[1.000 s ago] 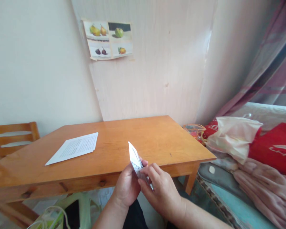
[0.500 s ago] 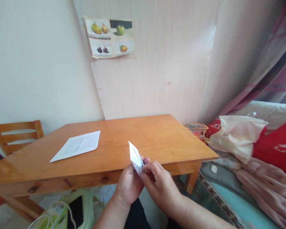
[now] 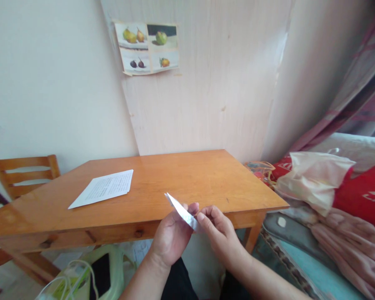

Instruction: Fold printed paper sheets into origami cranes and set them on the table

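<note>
Both my hands hold a small folded piece of printed white paper (image 3: 180,209) in front of the near edge of the wooden table (image 3: 181,179). My left hand (image 3: 171,235) grips it from below, fingers closed on it. My right hand (image 3: 220,235) pinches its lower right end. The paper's pointed tip slants up and to the left. A flat printed sheet (image 3: 103,192) lies on the table to the left, apart from my hands.
A wooden chair (image 3: 23,175) stands at the table's left end. A green plastic stool (image 3: 109,266) and a bag (image 3: 65,283) sit under the table. At right lie a plastic bag (image 3: 312,177), red fabric (image 3: 362,196) and a pink blanket (image 3: 346,246). Fruit pictures (image 3: 148,46) hang on the wall.
The folded paper has tilted from nearly upright to a flatter slant, tip pointing left. My right hand shifted slightly right along it. The view has drifted a little.
</note>
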Demonstrator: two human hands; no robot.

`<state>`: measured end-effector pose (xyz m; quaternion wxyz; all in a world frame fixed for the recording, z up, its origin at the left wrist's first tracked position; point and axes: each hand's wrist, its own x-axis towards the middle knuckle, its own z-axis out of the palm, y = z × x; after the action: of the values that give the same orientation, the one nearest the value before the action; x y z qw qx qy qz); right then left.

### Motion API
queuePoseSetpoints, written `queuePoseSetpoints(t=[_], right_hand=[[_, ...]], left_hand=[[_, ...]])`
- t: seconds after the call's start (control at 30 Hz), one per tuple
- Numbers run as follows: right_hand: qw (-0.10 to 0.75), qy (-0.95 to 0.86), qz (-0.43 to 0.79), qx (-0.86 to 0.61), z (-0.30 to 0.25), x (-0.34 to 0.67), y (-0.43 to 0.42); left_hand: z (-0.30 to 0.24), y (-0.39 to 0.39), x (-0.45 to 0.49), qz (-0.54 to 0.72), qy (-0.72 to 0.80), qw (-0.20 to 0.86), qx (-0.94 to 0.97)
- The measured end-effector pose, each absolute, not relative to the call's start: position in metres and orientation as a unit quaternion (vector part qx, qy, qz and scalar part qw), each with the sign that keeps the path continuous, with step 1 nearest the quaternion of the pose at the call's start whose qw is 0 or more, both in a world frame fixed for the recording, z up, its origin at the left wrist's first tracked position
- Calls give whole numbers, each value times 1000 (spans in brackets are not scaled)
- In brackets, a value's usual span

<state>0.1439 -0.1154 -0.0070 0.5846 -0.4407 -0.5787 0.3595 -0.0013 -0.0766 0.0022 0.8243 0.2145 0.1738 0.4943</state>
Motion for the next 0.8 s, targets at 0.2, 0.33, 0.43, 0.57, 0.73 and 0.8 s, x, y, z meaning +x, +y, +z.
queuePoseSetpoints(t=[0.2, 0.33, 0.43, 0.57, 0.73, 0.8], right_hand=[[550, -569, 449, -414, -8, 149, -105], [523, -561, 518, -377, 1, 151, -107], [517, -533, 558, -370, 6, 150, -112], [505, -538, 568, -364, 6, 148, -115], [491, -524, 586, -376, 0, 147, -115], [491, -505, 603, -374, -2, 147, -115]], left_hand=[[9, -82, -4, 453, 123, 827, 310], [8, -83, -3, 430, 127, 832, 327], [3, -84, -1, 431, 143, 831, 321], [0, -86, 2, 433, 140, 840, 297], [1, -87, 3, 432, 140, 848, 274], [1, -87, 5, 444, 157, 841, 267]])
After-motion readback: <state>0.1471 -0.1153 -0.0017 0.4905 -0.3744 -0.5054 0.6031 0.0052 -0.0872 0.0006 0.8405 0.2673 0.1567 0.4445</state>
